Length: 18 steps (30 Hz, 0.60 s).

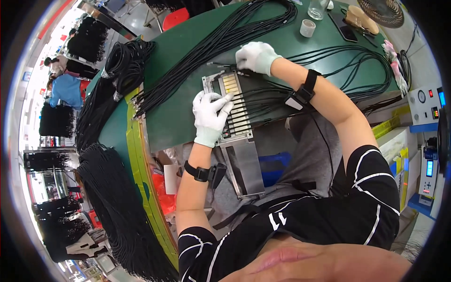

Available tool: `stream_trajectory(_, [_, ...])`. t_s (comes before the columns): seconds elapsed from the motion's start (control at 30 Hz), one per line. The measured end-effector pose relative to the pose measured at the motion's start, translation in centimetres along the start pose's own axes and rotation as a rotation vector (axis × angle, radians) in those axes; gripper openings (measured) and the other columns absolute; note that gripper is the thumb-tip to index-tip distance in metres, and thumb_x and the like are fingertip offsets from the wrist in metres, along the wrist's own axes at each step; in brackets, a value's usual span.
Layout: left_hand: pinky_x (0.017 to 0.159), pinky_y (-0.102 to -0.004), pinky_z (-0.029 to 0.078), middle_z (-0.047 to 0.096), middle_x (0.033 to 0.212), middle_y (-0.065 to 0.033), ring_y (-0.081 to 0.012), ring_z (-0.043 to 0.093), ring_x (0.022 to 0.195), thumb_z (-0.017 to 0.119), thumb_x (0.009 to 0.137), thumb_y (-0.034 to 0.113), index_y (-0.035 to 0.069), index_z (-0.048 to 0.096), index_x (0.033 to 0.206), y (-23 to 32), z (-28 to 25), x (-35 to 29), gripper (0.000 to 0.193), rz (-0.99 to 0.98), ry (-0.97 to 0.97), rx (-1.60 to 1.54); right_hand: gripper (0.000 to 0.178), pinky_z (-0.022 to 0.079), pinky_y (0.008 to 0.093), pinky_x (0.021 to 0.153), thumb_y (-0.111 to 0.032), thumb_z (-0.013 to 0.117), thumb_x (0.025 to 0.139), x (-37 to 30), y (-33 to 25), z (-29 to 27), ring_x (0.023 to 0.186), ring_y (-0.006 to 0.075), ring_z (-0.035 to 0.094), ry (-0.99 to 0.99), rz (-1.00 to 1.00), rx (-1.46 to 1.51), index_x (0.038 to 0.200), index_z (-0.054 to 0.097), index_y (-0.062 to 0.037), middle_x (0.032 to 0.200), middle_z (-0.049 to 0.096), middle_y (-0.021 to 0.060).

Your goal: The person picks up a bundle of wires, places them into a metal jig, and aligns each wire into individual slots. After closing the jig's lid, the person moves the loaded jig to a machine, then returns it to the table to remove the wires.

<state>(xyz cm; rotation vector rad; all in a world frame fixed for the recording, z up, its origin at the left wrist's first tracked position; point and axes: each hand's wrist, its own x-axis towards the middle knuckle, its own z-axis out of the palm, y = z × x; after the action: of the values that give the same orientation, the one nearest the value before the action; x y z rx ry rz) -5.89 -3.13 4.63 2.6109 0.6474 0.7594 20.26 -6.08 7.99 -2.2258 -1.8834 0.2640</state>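
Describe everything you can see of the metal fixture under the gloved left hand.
The silver-grey, metal-looking fixture lies on the green table, its near end jutting past the edge. Pale crosswise bars, a few yellowish, line its middle; the near section is a plate with a dark strip. Black cables lead off its right side. The left hand rests on its left side.

left hand point(209, 112): white glove point(205, 118), pale green cuff point(206, 137) | right hand point(256, 56): matching glove point(259, 50) | black wrist straps point(200, 174), dark left box point(217, 175), white-faced right box point(294, 102) | black short-sleeved shirt point(329, 218): white piping point(374, 224), white chest print point(277, 220)
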Motion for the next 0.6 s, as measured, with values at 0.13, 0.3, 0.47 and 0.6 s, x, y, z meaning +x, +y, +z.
stream_trajectory(0.13, [0.099, -0.0438, 0.040, 0.064, 0.095, -0.0025, -0.0320, 0.051, 0.110, 0.073, 0.083, 0.029, 0.021, 0.078, 0.102, -0.5, 0.2, 0.4, 0.021, 0.022, -0.003, -0.020, 0.020, 0.052, 0.0411, 0.082, -0.036, 0.064, 0.086, -1.0, 2.2, -0.1, 0.093, 0.0292, 0.066, 0.287, -0.001, -0.137, 0.094, 0.075, -0.0217, 0.090, 0.071, 0.0058])
stream_trajectory(0.3, [0.093, -0.0409, 0.044, 0.067, 0.095, -0.0060, -0.0291, 0.059, 0.098, 0.074, 0.082, 0.027, 0.012, 0.076, 0.088, -4.2, 0.1, 2.1, 0.016, -0.156, 0.135, -0.246, 0.017, 0.052, 0.0427, 0.078, -0.031, 0.065, 0.086, -3.2, 1.0, -0.3, 0.088, 0.0301, 0.066, 0.310, -0.074, 0.032, 0.094, 0.075, -0.0204, 0.086, 0.071, 0.0072])
stream_trajectory(0.47, [0.089, -0.0392, 0.046, 0.068, 0.095, -0.0078, -0.0276, 0.062, 0.093, 0.073, 0.083, 0.024, 0.007, 0.070, 0.080, -2.4, 0.1, 3.3, 0.018, -0.010, 0.358, -0.217, 0.017, 0.051, 0.0419, 0.077, -0.024, 0.071, 0.081, -4.7, -1.3, 0.5, 0.086, 0.0306, 0.063, 0.208, -0.236, 0.256, 0.092, 0.073, -0.0110, 0.086, 0.069, 0.0086])
stream_trajectory(0.6, [0.090, -0.0396, 0.046, 0.068, 0.094, -0.0080, -0.0281, 0.062, 0.096, 0.072, 0.085, 0.021, 0.005, 0.067, 0.079, -1.8, -0.3, 3.3, 0.017, 0.130, 0.328, -0.148, 0.020, 0.051, 0.0420, 0.077, -0.025, 0.072, 0.080, -4.2, -4.5, 2.3, 0.086, 0.0316, 0.064, 0.273, -0.360, 0.311, 0.094, 0.072, -0.0110, 0.088, 0.069, 0.0092])
